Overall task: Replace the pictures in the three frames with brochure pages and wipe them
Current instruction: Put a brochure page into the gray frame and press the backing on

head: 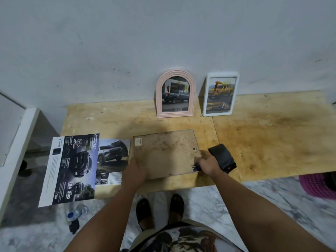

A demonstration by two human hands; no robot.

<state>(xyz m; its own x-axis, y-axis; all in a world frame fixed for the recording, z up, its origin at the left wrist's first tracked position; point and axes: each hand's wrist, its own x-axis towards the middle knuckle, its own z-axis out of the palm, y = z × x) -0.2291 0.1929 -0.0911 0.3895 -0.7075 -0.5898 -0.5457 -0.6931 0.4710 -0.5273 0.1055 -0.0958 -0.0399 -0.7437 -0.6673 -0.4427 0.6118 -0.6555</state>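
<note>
Frames number three on the plywood table [263, 135], whose near edge runs across the middle of the view and whose far edge meets the grey wall [163, 33]. From 1 to 3 o'clock the tabletop is open, stained wood. At 9 o'clock a brochure [72, 168] hangs over the near edge, a loose page [113, 155] with a car picture tucked beside it and touching the face-down frame [165, 151]. That frame lies flat at the centre, its brown mottled backing board up, a small sticker at its far-left corner. The left hand [135, 170] grips its near-left corner, fingers curled under the edge. The right hand [209, 162] pinches at the near-right corner, fingertips on a dark tab. Just beside that hand, at 3 o'clock, lies a folded black cloth [222, 158]. At 12 o'clock the pink arched frame [175, 94] and the white frame [221, 94] lean upright against the wall, near each other, each holding a truck picture. A purple basket [316, 186] sits on the floor at 4 o'clock; its contents cannot be made out.
</note>
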